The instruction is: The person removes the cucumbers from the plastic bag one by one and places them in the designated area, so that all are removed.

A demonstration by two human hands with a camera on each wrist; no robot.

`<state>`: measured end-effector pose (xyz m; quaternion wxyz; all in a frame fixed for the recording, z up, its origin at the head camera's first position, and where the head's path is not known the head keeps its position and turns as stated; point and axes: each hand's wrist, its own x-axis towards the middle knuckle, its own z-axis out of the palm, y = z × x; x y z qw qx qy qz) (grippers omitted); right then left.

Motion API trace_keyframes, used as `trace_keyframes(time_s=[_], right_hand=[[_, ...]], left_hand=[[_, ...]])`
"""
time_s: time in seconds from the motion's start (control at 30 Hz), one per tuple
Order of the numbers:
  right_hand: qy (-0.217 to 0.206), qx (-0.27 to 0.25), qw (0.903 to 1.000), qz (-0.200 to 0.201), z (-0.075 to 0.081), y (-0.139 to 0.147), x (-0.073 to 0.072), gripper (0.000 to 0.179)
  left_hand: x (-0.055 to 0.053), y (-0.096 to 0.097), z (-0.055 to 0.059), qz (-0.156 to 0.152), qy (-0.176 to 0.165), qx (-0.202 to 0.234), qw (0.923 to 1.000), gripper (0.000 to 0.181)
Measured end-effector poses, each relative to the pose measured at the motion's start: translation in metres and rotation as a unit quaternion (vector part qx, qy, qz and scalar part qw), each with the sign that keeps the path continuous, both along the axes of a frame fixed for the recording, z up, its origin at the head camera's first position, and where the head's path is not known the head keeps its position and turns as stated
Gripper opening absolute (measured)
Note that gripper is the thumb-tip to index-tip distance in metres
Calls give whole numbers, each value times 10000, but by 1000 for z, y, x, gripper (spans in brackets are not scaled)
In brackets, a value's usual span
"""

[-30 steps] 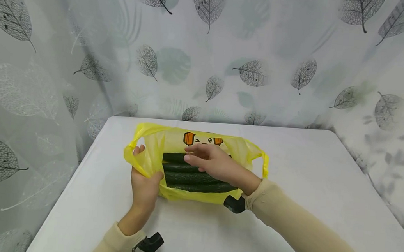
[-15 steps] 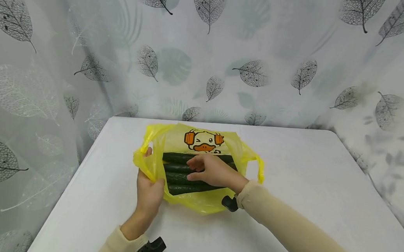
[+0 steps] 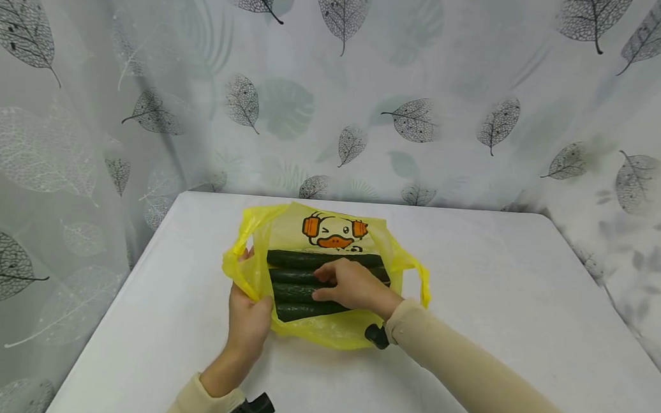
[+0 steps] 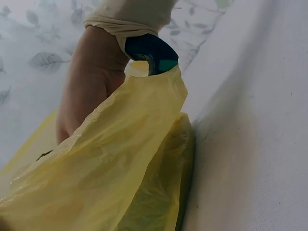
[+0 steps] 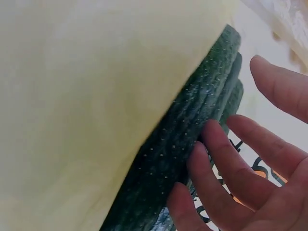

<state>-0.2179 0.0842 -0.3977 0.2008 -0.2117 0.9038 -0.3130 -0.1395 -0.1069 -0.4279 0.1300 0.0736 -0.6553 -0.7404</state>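
A yellow plastic bag (image 3: pixel 327 335) with a printed duck face lies on the table, its mouth towards me. Inside, several dark green cucumbers (image 3: pixel 294 310) lie side by side. My left hand (image 3: pixel 248 329) grips the bag's left side, thumb near the mouth's edge and fingers partly behind the plastic. My right hand (image 3: pixel 356 288) reaches into the mouth over the cucumbers. In the right wrist view its fingertips are at the nearest cucumber (image 5: pixel 166 154), with the thumb held apart; firm contact is hard to judge. Yellow plastic (image 4: pixel 106 144) fills much of the left wrist view.
The white table (image 3: pixel 503 295) extends around the bag on both sides. Behind it hangs a leaf-patterned curtain (image 3: pixel 363 74). A black wrist device (image 3: pixel 254 410) sits at the left cuff, and another (image 3: pixel 377 335) at the right.
The bag's mouth has tilted towards me, showing more of the duck print. My left hand has shifted slightly right with the bag. The right hand has lowered into the mouth.
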Motion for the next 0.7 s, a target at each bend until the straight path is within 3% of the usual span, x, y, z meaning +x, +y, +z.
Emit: trace_keyframes(time_s=[0.33, 0.7], right_hand=[[65, 358, 9993, 106, -2, -3, 2, 48], [295, 414, 9985, 186, -12, -4, 3, 43]], left_hand=[[2, 1, 1, -66, -115, -27, 9999, 90], [4, -1, 1, -89, -97, 13, 9999, 93]])
